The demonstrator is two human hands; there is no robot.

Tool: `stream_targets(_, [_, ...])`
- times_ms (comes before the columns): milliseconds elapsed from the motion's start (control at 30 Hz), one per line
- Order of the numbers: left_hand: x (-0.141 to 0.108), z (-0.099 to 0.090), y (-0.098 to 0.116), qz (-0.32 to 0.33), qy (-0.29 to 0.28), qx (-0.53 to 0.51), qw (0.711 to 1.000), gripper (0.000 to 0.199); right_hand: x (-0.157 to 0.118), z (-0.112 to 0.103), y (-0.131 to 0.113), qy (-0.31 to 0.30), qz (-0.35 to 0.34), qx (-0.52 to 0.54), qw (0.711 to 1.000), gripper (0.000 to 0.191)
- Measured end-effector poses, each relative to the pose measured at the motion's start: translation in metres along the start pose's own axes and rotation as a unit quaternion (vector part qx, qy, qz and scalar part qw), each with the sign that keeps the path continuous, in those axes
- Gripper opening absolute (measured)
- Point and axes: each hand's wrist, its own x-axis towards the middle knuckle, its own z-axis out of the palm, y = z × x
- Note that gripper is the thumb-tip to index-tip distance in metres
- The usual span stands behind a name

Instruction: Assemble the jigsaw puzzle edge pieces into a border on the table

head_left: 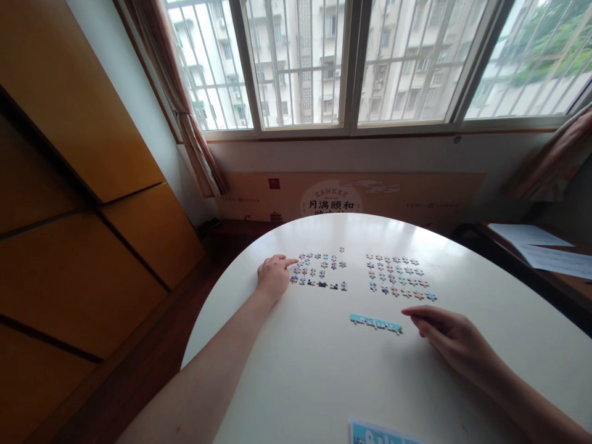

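Loose puzzle pieces lie in rows on the white round table, in a left group [322,265] and a right group [398,275]. My left hand [274,275] rests at the left edge of the left group, its index finger stretched to a piece there. A joined light-blue strip of puzzle [376,323] lies nearer to me. Just right of the strip's end is my right hand [439,327], fingers stretched out and partly together, with nothing visible in them.
A blue printed sheet or box [383,433] is cut off at the bottom edge. Papers [546,250] lie on dark furniture at the right. Beyond the table [296,382] are a printed banner [416,191] and barred windows. Orange cabinets [139,271] stand at the left.
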Motion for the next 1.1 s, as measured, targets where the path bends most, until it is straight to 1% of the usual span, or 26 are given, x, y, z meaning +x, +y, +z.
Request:
stream_targets(833, [0.0007, 0.0037, -0.0017, 0.014, -0.003, 0.021, 1.000, 0.056, -0.0002, 0.0000, 0.0002, -0.009, 0.004, 0.012, 1.000, 0.038])
stream_targets(1100, [-0.0004, 0.0013, -0.0003, 0.016, -0.004, 0.010, 1.000, 0.057, -0.0002, -0.0012, -0.0001, -0.014, -0.001, 0.006, 1.000, 0.039])
